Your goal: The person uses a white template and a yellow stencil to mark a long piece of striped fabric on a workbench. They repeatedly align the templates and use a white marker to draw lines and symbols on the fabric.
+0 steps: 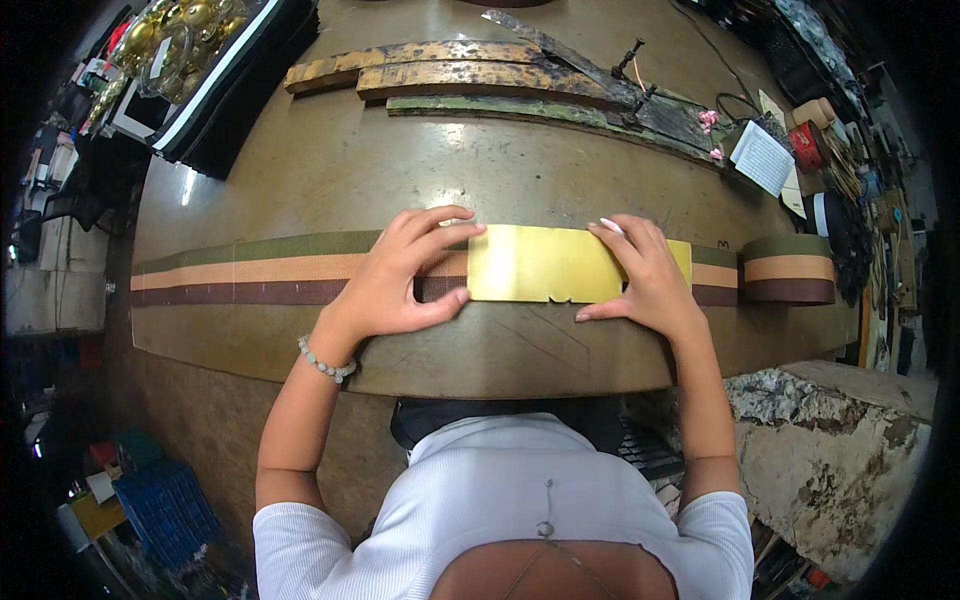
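A long striped webbing strap in green, tan and maroon lies across the table. At its right end stands a roll of the same webbing. On top of the strap rests a flat, shiny yellow plate with small notches in its lower edge. My left hand curves around the plate's left end, fingertips at the upper corner and thumb at the lower one. Spanning the plate's right part, my right hand grips its upper and lower edges. A small white piece shows at the right fingertips; its kind is unclear.
Long worn wooden bars with a metal lever lie at the back of the table. Black-and-white rolled material sits at the far left. White paper and a red tin stand at the far right.
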